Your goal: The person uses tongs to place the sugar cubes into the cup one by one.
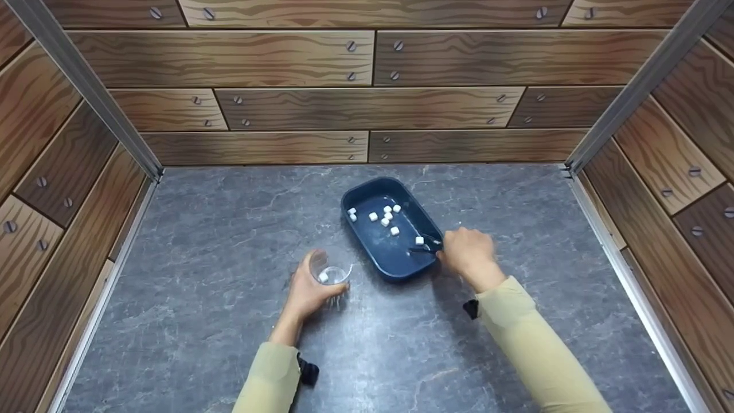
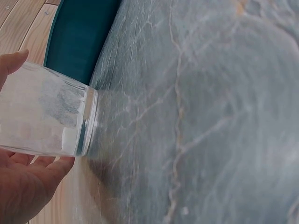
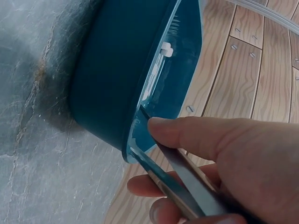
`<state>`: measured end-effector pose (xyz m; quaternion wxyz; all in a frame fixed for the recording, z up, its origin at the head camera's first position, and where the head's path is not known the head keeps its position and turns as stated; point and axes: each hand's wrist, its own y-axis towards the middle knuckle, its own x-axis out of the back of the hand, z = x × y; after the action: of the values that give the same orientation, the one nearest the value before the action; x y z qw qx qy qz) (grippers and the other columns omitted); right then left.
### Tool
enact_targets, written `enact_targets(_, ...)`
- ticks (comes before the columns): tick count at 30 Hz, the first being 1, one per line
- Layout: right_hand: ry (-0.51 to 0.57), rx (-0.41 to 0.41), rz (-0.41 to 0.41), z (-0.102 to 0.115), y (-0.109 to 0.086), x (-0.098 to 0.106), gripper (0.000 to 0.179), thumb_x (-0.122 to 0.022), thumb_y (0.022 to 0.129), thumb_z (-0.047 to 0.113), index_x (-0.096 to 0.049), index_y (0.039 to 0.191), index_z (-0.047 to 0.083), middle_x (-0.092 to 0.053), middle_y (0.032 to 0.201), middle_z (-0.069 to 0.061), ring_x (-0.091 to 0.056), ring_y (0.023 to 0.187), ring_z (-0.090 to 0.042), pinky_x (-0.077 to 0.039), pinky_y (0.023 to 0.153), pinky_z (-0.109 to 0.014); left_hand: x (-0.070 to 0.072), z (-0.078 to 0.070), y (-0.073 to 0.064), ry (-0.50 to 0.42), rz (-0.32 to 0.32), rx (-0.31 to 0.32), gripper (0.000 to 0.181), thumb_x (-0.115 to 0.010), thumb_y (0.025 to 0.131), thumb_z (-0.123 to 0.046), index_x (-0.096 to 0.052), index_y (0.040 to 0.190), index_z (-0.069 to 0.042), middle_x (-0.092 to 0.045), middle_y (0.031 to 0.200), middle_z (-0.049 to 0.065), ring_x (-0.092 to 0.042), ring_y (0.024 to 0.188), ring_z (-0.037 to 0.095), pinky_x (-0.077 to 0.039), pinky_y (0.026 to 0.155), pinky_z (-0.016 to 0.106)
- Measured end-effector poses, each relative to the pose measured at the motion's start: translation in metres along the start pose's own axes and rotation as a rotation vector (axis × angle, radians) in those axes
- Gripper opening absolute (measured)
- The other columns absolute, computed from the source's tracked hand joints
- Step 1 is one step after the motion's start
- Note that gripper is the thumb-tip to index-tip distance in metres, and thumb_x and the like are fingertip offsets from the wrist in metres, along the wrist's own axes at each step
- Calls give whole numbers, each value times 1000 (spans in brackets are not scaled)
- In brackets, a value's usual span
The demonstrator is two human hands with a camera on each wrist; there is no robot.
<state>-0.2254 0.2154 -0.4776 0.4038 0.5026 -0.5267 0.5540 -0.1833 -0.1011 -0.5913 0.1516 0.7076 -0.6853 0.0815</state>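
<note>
My left hand (image 1: 304, 289) holds a clear cup (image 2: 42, 112) that stands upright on the table, thumb on one side and fingers on the other. One white cube (image 1: 323, 277) lies at the bottom of the cup. To its right is a dark blue tray (image 1: 401, 269) with several white cubes (image 1: 387, 216) scattered on its floor. Over the tray's near right corner, my right hand (image 1: 470, 255) grips metal tweezers (image 3: 187, 175). Their tips are spread apart and reach inside the rim, close to a single cube (image 1: 420, 240).
A grey marbled tabletop (image 1: 218, 229) lies under everything. Wood-patterned panels (image 1: 367, 109) wall it at the back and both sides, with metal strips (image 1: 103, 86) along the corners.
</note>
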Motion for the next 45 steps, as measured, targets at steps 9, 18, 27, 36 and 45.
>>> enact_targets(9, -10, -3, 15, 2, 4, 1, 40, -71, 87, 38, -72, 98, -1, -69, 88, -21, -65, 74, -41, -52, 56, -53, 0, 0, 0, -6, 2, 2, 90, -93, 59, -16, -47, 133, 6, -59, 128, 22, -57, 118, 34, -41, 105, 41)
enact_targets(18, -5, 0, 16, 2, 4, 1, 40, -69, 89, 37, -71, 100, -1, -69, 92, -22, -65, 77, -43, -53, 59, -54, 0, -1, 0, -23, 9, 20, 92, -93, 59, -15, -45, 135, 6, -58, 130, 22, -56, 120, 34, -41, 105, 41)
enact_targets(27, 3, 3, -21, 2, 4, -2, 37, -69, 89, 35, -72, 98, 0, -69, 93, -21, -66, 79, -44, -53, 61, -55, -1, -3, 1, 18, 9, 18, 93, -94, 59, -21, -47, 135, 4, -59, 129, 19, -56, 119, 32, -42, 104, 41)
enact_targets(36, -14, 8, -29, 3, 5, -4, 37, -70, 89, 36, -71, 97, 0, -69, 90, -21, -66, 76, -43, -53, 59, -53, 0, -4, 0, 22, 6, 16, 93, -94, 59, -22, -46, 135, 4, -59, 130, 20, -56, 120, 33, -41, 104, 42)
enact_targets(45, -14, 8, -37, 5, 5, -7, 35, -71, 89, 34, -72, 97, 1, -70, 89, -20, -66, 74, -41, -53, 57, -53, 0, -3, 0, 7, -2, 13, 94, -94, 59, -20, -46, 135, 5, -59, 129, 20, -56, 120, 33, -40, 106, 41)
